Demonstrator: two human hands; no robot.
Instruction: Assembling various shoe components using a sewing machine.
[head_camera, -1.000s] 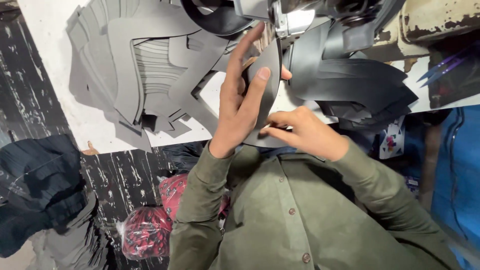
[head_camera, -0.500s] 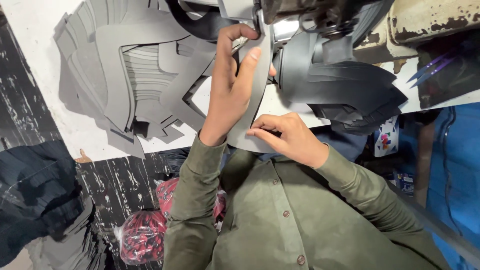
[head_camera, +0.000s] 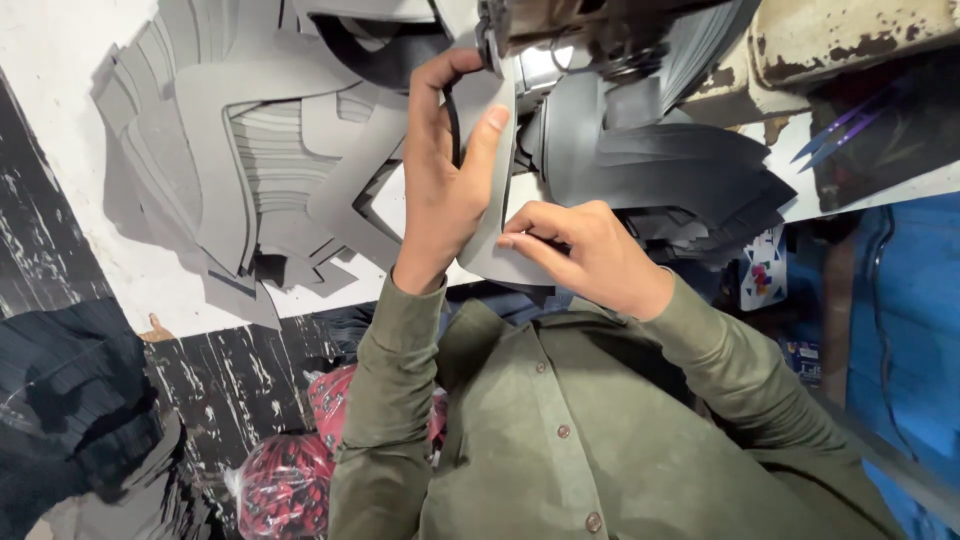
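Note:
My left hand (head_camera: 447, 185) presses a curved grey cut piece (head_camera: 497, 250) flat on the white table (head_camera: 60, 90), fingers reaching up to the needle area of a sewing machine (head_camera: 560, 40) at the top. A thin black strip runs under my left fingers along the piece's edge. My right hand (head_camera: 590, 255) pinches the lower end of the same grey piece from the right. Both olive-green sleeves fill the bottom middle of the head view.
A fanned stack of grey cut pieces (head_camera: 230, 150) lies on the table left of my hands. Darker pieces (head_camera: 680, 170) pile up to the right of the machine. Red patterned bags (head_camera: 290, 480) and dark fabric (head_camera: 70, 420) sit below the table edge.
Both hands have pushed the grey piece upward toward the machine head. The left fingers now reach under it, and the right hand has followed up behind.

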